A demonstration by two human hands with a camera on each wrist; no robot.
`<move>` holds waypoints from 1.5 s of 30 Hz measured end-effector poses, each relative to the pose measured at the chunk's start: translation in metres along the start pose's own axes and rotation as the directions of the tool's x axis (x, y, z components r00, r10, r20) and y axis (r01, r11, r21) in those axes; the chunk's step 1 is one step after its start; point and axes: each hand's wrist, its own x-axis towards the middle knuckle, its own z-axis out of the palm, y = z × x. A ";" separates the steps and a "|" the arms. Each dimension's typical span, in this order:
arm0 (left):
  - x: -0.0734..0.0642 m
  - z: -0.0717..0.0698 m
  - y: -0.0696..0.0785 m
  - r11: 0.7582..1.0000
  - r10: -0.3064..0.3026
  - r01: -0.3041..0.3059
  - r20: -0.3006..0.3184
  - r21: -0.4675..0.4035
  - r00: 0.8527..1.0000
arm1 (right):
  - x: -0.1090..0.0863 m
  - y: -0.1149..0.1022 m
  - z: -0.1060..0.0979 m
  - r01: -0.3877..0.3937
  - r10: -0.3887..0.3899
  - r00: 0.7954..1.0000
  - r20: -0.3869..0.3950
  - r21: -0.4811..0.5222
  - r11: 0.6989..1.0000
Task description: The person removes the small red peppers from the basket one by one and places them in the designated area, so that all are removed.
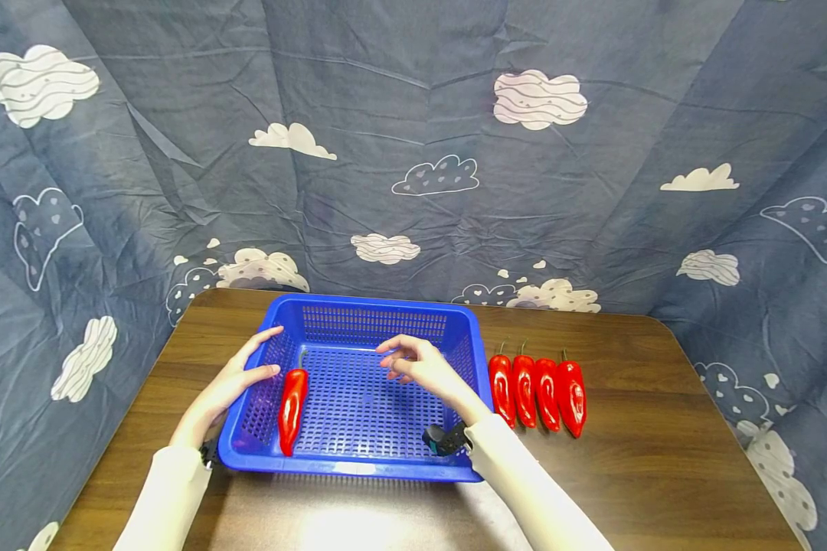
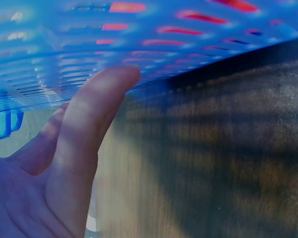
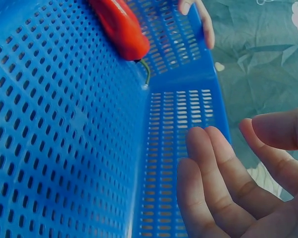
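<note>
A blue perforated basket [image 1: 358,467] stands on the table. My left hand [image 1: 227,386] is at its left side, thumb and forefinger spread over the rim. In the left wrist view a finger [image 2: 97,116] overlaps the slotted wall. One red pepper [image 1: 292,409] lies lengthwise in the basket near that wall, its green stem pointing to the far side. Above the basket floor, right of the middle, hovers my right hand [image 1: 420,367], fingers loosely bent and holding nothing. The right wrist view shows its fingers [image 3: 201,186] apart from the pepper [image 3: 123,32].
Several red peppers [image 1: 524,390] lie side by side in a row on the wooden table [image 1: 634,459], just right of the basket. A dark cloth with white clouds [image 1: 386,207] hangs behind the table and along both sides.
</note>
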 end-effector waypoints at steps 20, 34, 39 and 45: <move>0.000 0.001 0.001 1.000 0.011 -0.011 -0.002 -0.006 1.000 | 0.014 0.005 0.021 -0.015 0.017 0.999 0.042 -0.047 0.999; 0.000 0.002 0.001 1.000 0.009 -0.009 0.004 -0.011 1.000 | 0.023 0.006 0.045 -0.073 0.077 0.996 0.047 -0.095 0.993; 0.000 0.001 -0.001 1.000 0.014 -0.013 0.010 -0.015 1.000 | 0.025 0.003 0.054 -0.079 0.088 0.994 0.071 -0.129 0.988; 0.001 0.000 -0.001 0.999 0.027 -0.027 0.014 -0.021 1.000 | 0.026 -0.005 0.061 -0.084 0.099 0.990 0.097 -0.146 0.986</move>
